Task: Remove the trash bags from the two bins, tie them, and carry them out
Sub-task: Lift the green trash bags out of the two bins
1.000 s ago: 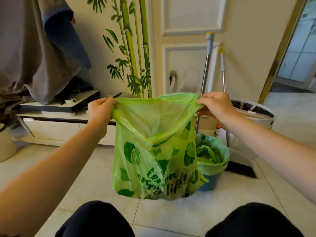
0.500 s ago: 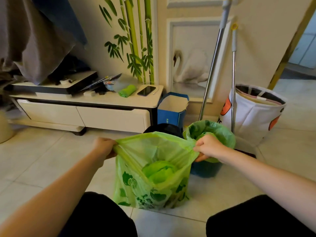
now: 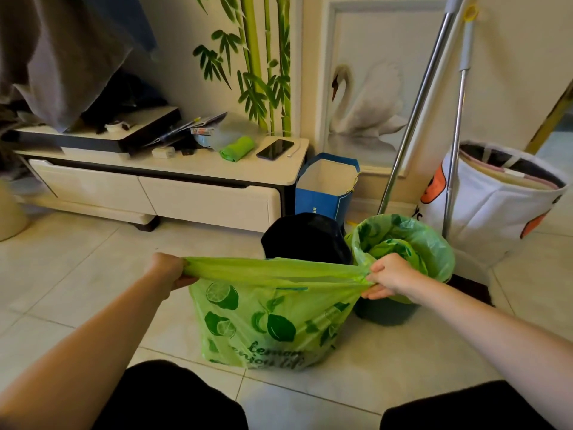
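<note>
Bag: our lemon-print trash bag sits on the floor, out of its bin.
Left hand: fingers grip one rim end.
Right hand: fingers pinch the other; we stretch the mouth flat for tying.
Second bag: unremoved in its bin, just beside.

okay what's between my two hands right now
In the head view, the green bag's mouth, pulled into a flat taut band, spans from the left hand to the right hand; both grip it.
</note>
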A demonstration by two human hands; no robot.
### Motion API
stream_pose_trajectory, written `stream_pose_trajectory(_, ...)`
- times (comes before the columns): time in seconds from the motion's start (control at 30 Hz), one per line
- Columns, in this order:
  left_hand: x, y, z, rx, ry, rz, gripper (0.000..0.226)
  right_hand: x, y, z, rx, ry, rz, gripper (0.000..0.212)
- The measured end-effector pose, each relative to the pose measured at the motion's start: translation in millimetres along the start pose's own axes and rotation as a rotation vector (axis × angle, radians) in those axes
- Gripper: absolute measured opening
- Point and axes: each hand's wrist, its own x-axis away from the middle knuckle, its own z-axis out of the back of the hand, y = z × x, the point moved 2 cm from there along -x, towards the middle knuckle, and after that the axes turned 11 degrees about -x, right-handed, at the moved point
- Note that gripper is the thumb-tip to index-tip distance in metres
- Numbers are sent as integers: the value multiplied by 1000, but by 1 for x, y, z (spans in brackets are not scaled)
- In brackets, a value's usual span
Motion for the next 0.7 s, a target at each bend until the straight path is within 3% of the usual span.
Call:
stream_pose_trajectory(0.17,-11,7,-7,-380,67,-113,11,-9,5,1,-70,-60,-19,42)
stream_pose_trajectory(0.27,-21,13,-10,-671,164,-206,17,-8,2,5,-85,-69,-6,32)
stream_pose_trajectory(0.43,-7,41,-35,-928,216,-384,24,-10,-2,26,-80,-64,33,28)
stream_pose_trajectory(0.57,26,74,-80,-890,168,-585,26,-19,7,57,-82,6,21,24)
stream_pose_trajectory(0.7,56,102,-140,-745,-19,-686,24,-35,22,91,-102,63,-25,21)
